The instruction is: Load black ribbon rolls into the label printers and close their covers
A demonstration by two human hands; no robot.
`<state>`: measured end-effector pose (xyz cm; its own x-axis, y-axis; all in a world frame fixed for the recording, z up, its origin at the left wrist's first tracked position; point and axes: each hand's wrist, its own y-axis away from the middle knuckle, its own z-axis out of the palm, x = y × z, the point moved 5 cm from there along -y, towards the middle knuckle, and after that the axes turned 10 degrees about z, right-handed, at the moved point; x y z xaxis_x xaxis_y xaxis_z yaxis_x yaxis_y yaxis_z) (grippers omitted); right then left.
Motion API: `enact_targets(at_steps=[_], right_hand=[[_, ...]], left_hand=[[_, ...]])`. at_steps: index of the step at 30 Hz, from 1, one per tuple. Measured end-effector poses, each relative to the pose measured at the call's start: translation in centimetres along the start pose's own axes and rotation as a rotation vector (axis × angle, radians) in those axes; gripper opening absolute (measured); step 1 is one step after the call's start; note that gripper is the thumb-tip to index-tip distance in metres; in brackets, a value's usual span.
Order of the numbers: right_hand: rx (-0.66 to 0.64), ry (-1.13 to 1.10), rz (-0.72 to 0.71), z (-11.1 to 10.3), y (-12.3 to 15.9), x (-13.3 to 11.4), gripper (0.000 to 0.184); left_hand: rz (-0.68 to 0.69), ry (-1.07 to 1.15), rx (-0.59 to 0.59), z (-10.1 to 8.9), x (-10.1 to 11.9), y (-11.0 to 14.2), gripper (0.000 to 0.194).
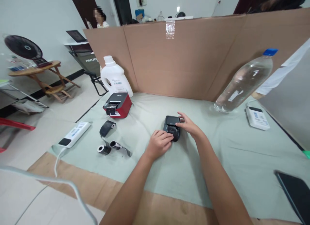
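Note:
A small black device that looks like a label printer [172,119] sits on the pale green cloth, with a dark, shiny strip at its front. My left hand [160,143] lies against its left front, fingers curled together with the tips on the strip. At the right side is my right hand [189,125], thumb and fingers bent around the printer's edge, index finger raised behind it. The hands partly cover the printer's sides. Further left stands a red and black label printer [124,105] with a similar dark strip, and loose black ribbon rolls [106,128] lie in front of it.
A cardboard panel [174,66] closes the back. Before it stand a white jug [116,76] and a tilted water bottle [244,79]. White power strips [76,134] lie at both sides, a dark phone or tablet [294,192] at right front. A person [99,17] is beyond.

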<state>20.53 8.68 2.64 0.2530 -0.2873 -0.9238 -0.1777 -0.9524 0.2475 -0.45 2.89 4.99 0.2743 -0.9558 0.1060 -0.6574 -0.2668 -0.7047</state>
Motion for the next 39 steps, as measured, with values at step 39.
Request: enact_targets(at_steps=[39], right_hand=[[0.779,0.755,0.377,-23.3,9.8,5.2,0.091]], left_hand=[[-0.108,0.308,-0.501,3.6,2.8,0.5,0.059]])
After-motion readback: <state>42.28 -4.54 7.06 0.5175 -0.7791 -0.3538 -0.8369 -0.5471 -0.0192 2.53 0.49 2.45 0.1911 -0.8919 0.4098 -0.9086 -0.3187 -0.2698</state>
